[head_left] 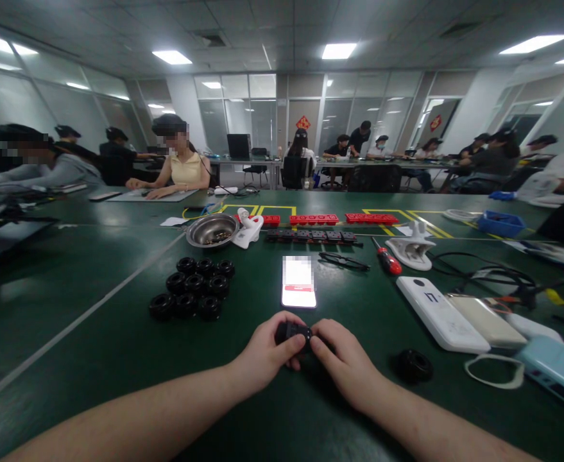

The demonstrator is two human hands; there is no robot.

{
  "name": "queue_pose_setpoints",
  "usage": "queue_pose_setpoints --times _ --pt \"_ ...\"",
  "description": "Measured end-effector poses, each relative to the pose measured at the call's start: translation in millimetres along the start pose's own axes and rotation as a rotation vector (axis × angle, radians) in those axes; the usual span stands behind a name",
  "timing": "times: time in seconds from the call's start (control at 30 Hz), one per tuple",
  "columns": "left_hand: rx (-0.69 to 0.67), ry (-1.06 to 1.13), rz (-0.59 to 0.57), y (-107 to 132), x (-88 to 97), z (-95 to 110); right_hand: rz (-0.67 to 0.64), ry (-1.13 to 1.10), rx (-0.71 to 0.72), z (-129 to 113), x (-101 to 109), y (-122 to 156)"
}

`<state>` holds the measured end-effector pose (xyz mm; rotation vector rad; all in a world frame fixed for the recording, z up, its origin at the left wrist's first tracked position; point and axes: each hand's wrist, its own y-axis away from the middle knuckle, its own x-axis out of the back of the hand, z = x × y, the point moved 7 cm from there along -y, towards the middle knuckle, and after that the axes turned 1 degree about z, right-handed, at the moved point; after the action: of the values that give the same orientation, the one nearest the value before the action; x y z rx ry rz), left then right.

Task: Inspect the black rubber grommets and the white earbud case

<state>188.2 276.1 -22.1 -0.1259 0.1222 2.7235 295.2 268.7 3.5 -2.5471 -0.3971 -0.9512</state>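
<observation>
My left hand (273,346) is wrapped round a small black part (292,331), its thumb pressed along the near side. At the part's right end, the bent fingers and thumb of my right hand (342,354) close on it; the fingertips are partly hidden. Small light dots show on the part near my right fingers, but its exact kind is not clear. A lit phone (299,282) lies just beyond my hands. To their left sit several black ring-shaped pieces (194,284) in rows. One more black ring (414,366) rests right of my right hand.
A steel bowl (213,231) holds small brassy pieces. Behind the phone lie a black strip of modules (313,237), red trays (313,219) and glasses (343,261). Rightward are a screwdriver (387,258), a white power bank (438,314), cables and a blue bin (501,223). Co-workers sit beyond.
</observation>
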Motion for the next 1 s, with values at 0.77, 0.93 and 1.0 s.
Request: queue_pose_setpoints --times 0.77,0.93,1.0 --pt "-0.019 -0.003 0.033 -1.9 2.4 0.7 0.072 0.001 0.007 1.1 2.8 4.3" --pt "-0.008 0.003 0.021 -0.1 1.6 0.7 0.037 -0.016 -0.024 2.4 2.6 2.9" --pt "-0.002 0.004 0.015 0.1 1.5 -1.1 0.005 0.006 -0.014 1.4 1.1 1.1"
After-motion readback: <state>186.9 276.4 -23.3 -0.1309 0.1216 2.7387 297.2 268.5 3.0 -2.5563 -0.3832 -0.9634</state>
